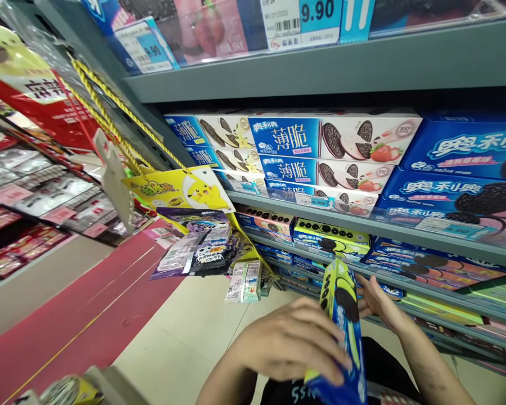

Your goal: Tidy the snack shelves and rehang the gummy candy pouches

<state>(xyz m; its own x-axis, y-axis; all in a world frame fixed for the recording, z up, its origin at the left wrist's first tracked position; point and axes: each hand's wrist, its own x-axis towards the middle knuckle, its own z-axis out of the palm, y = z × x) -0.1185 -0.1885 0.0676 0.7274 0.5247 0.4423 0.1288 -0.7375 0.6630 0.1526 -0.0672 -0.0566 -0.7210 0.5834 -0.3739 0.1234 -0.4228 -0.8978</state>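
A blue and yellow-green cookie box [346, 326] with dark sandwich cookies printed on it is held tilted in front of my body. My left hand [289, 340] is closed on its left side, fingers laid across the lower part. Just right of the box's upper end is my right hand [379, 304], its fingers apart and partly hidden by the box; whether they touch it I cannot tell. A similar yellow-green cookie box [332, 236] lies on the shelf beyond.
Blue and white cookie boxes [287, 138] fill the shelf ahead, behind a grey shelf edge [320, 73]. Snack packets [206, 244] hang at the left on a yellow rope [109, 107]. A red display ledge [88, 309] runs along the left, above pale floor tiles [185, 337].
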